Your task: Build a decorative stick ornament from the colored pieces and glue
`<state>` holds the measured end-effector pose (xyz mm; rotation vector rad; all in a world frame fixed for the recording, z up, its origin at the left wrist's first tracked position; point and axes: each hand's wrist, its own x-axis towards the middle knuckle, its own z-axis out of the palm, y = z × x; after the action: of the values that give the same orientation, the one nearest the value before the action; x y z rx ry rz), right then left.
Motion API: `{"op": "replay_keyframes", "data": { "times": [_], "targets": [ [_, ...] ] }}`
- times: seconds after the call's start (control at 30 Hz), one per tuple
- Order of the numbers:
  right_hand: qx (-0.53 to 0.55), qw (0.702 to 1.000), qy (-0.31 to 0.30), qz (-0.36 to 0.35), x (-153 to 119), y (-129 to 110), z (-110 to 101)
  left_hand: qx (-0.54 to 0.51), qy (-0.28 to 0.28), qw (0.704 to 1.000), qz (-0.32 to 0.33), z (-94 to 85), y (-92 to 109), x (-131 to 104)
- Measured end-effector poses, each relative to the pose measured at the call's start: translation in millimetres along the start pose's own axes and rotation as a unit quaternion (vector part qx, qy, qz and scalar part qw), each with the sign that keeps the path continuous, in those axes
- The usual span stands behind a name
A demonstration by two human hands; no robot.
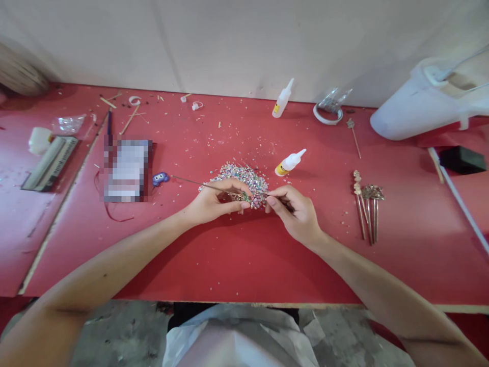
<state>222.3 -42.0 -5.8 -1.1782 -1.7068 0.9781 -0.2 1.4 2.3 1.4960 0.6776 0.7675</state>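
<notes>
My left hand (217,201) pinches a long thin metal hairpin stick (191,182) whose shaft runs out to the left, its decorated end between my fingertips. My right hand (296,211) pinches a thin pointed tool, its tip meeting the stick's end just in front of a pile of small pastel beads (244,178) on the red table (229,255). Both hands rest on the tabletop, fingertips almost touching. A small glue bottle with a yellow label (289,163) lies just right of the pile.
Several finished gold hairpins (367,204) lie to the right. A second glue bottle (282,99), a tape roll (327,114) and a plastic bag sit by the back wall. A blurred card (128,169), a blue charm (160,178), a box (49,163) and a white machine (424,104) are around.
</notes>
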Motion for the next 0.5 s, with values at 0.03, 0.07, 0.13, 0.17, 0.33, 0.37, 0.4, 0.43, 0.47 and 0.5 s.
{"op": "replay_keyframes", "data": {
  "times": [0.03, 0.07, 0.13, 0.17, 0.33, 0.37, 0.4, 0.43, 0.47, 0.5],
  "targets": [
    [-0.003, 1.0, 0.0, -0.004, 0.2, 0.0, 0.0, -0.001, -0.001, 1.0, 0.0, 0.1, 0.1, 0.0],
    [-0.006, 1.0, 0.0, -0.007, 0.5, 0.1, -0.1, -0.002, -0.001, 1.0, 0.0, 0.2, 0.2, -0.1],
    [-0.016, 1.0, 0.001, -0.012, 0.7, 0.0, -0.1, -0.003, -0.003, 1.0, 0.0, 0.2, -0.2, -0.2],
    [-0.023, 1.0, 0.002, -0.014, 0.7, 0.0, -0.1, -0.003, -0.003, 1.0, 0.0, 0.1, -0.6, -0.3],
    [-0.09, 0.995, 0.02, -0.038, -1.1, -0.7, 0.2, -0.007, -0.004, 1.0, 0.004, -0.2, -3.2, -0.7],
    [-0.112, 0.992, 0.027, -0.047, -1.3, -0.8, 0.1, -0.008, -0.003, 1.0, 0.004, -0.2, -3.6, -0.7],
    [-0.136, 0.988, 0.035, -0.06, -1.4, -0.9, -0.1, -0.009, -0.003, 1.0, 0.005, -0.2, -3.8, -0.8],
    [-0.16, 0.983, 0.042, -0.076, -1.3, -1.0, -0.4, -0.009, -0.003, 1.0, 0.006, -0.2, -3.9, -0.8],
    [-0.182, 0.978, 0.048, -0.095, -1.0, -0.9, -0.8, -0.01, -0.003, 1.0, 0.008, -0.2, -3.8, -0.8],
    [-0.201, 0.971, 0.052, -0.114, -0.5, -0.8, -1.3, -0.009, -0.003, 1.0, 0.009, -0.3, -3.7, -0.8]
  ]
}}
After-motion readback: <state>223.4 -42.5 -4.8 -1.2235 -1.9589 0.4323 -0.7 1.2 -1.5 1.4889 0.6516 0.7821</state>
